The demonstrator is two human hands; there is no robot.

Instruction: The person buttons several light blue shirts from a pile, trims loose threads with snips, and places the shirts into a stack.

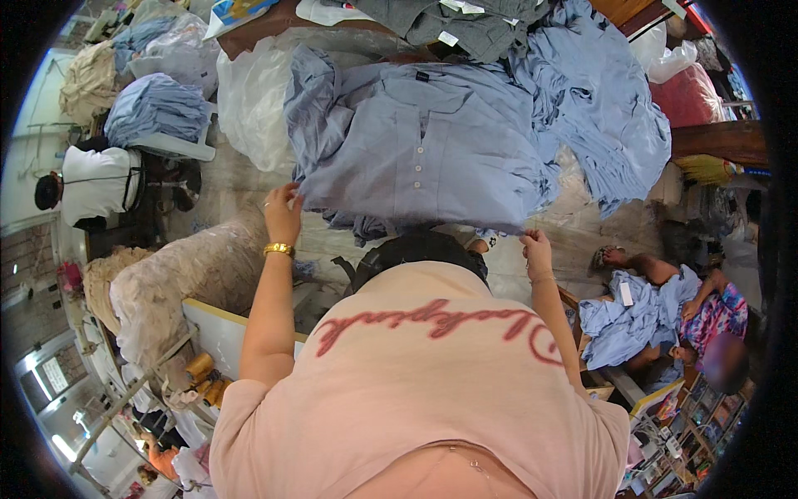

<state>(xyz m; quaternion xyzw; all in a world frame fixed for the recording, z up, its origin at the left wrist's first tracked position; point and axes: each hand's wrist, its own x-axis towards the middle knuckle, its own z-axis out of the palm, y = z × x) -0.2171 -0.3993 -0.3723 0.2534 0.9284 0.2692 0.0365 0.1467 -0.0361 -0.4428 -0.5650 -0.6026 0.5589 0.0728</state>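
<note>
Shirt-heaped worktable (249,37) (crowded garment workshop)

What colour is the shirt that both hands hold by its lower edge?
The shirt is plain light blue with pale buttons, seen in the head view.

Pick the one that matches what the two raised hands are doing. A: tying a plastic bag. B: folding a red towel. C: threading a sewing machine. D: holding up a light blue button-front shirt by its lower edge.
D: the left hand and the right hand each pinch a lower corner of the light blue shirt, which is spread out flat between them.
</note>
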